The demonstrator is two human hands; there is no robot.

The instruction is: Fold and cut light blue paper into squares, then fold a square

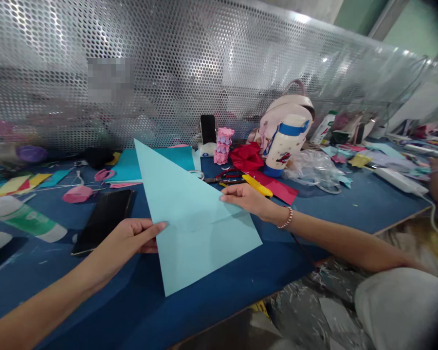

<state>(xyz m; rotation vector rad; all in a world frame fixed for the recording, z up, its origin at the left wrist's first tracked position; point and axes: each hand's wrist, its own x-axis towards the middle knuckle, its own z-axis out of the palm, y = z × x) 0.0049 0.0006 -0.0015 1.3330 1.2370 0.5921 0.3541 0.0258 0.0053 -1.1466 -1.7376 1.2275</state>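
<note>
A light blue paper (pixel 190 218), folded into a triangle, lies over the blue table (pixel 211 296) in front of me, its tip pointing away. My left hand (pixel 135 236) pinches its left edge, thumb on top. My right hand (pixel 246 198), with a bead bracelet at the wrist, grips the right edge with its fingers closed on the paper. A crease runs across the paper near my right hand.
A black phone (pixel 104 219) lies left of the paper, a glue bottle (pixel 25 218) farther left. Behind are a pink folded paper stack (pixel 222 145), red paper (pixel 246 158), a yellow cutter (pixel 257 184), scissors (pixel 219 177), a white bottle (pixel 286 143), a pink backpack (pixel 292 104) and a perforated metal screen (pixel 204 63).
</note>
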